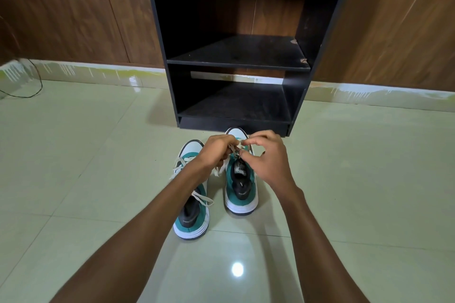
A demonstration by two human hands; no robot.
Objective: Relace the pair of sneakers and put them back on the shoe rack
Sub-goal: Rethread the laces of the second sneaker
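Two white and teal sneakers stand on the tiled floor, toes toward the rack. The left sneaker [192, 214] has loose white laces lying across its opening, and my left forearm crosses over it. The right sneaker [241, 189] sits slightly farther forward. Over its front part my left hand [216, 150] and my right hand [266, 155] meet, each pinching the white lace [235, 149] of this shoe. The black shoe rack [241, 61] stands right behind the shoes, its shelves bare.
Glossy pale floor tiles [98, 155] spread to both sides. Brown wood panelling [73, 12] backs the rack. A thin dark cable [34, 81] loops on the floor at the far left by the skirting.
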